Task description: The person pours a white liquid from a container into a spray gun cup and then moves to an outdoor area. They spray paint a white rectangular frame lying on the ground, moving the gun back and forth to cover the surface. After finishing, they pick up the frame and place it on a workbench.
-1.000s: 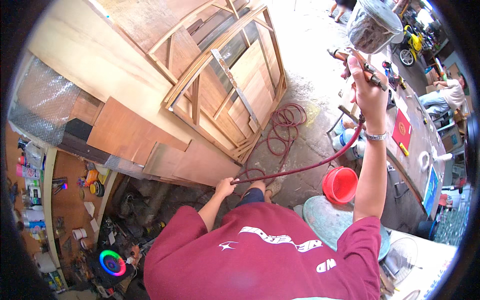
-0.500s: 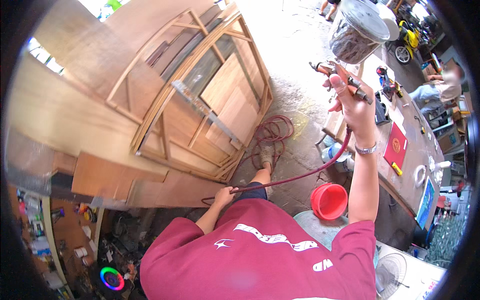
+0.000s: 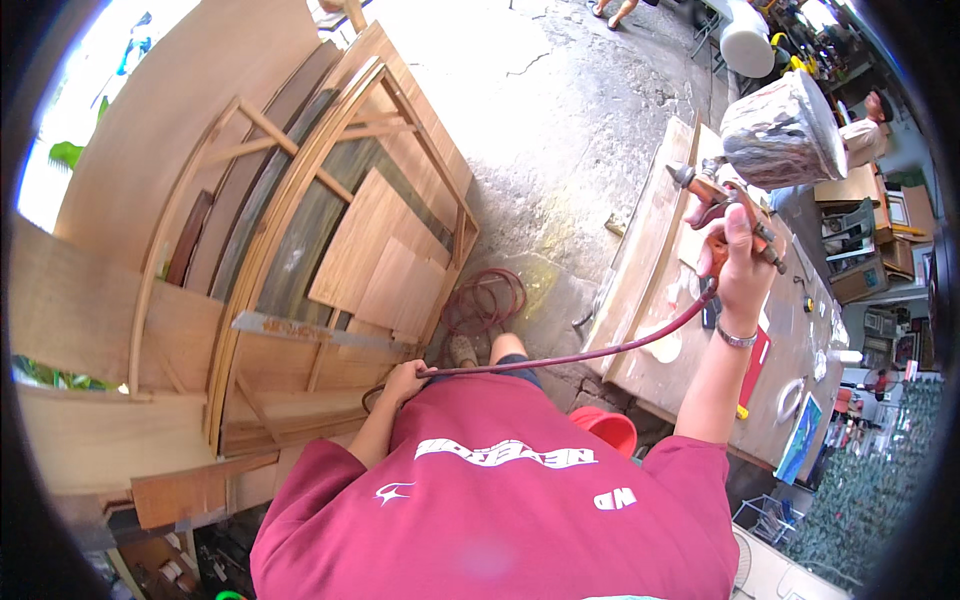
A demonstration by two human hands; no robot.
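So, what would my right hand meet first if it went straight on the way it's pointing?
The streaked cup just past the spray gun your right hand holds lies first in line; it seems mounted on the gun, so might travel along. Depth is unclear.

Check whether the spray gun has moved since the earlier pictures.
Yes: judged against the worktable, the spray gun has shifted rightward in view, from around the tabletop's left edge to well inside it. The camera moved too.
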